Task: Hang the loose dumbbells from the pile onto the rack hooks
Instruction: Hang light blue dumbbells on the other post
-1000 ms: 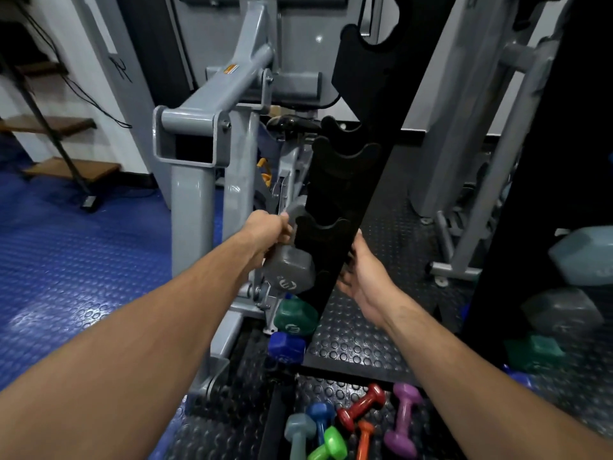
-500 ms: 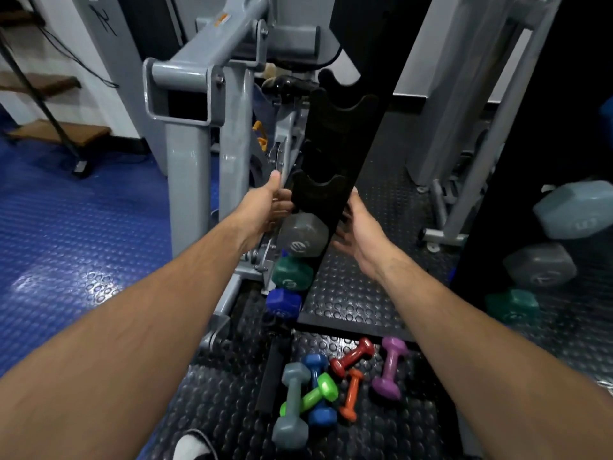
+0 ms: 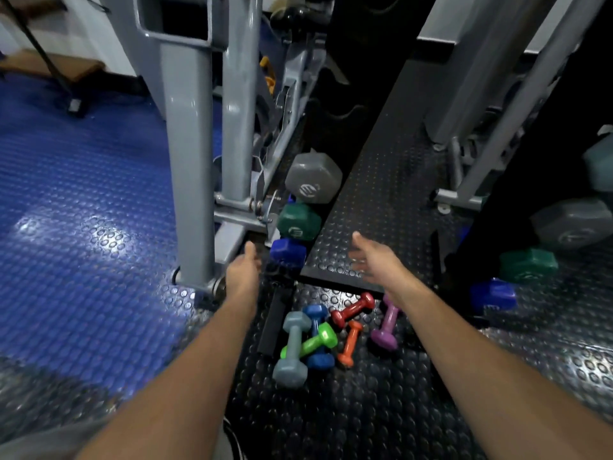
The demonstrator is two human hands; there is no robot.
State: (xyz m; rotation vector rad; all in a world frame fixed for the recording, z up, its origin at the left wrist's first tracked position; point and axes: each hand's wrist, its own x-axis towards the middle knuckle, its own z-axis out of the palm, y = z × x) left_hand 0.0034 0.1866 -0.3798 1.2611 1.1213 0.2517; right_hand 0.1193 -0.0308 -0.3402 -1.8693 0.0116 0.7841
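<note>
- Black studded rubber floor (image 3: 348,410), blue beyond.
- Loose dumbbells pile (image 3: 328,333) lies just before the rack (image 3: 345,104).
- Grey dumbbell (image 3: 313,178) hangs on the rack.
- Left hand (image 3: 243,270) and right hand (image 3: 376,257) hover above the pile, fingers spread, empty.

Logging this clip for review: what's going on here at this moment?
A person is racking loose dumbbells. Both hands are empty: the left hand and the right hand reach down, open, above the pile. Grey, green and dark blue dumbbells already hang on the black rack. Six small ones remain on the floor: grey-blue, blue, lime, red, orange and purple.
</note>
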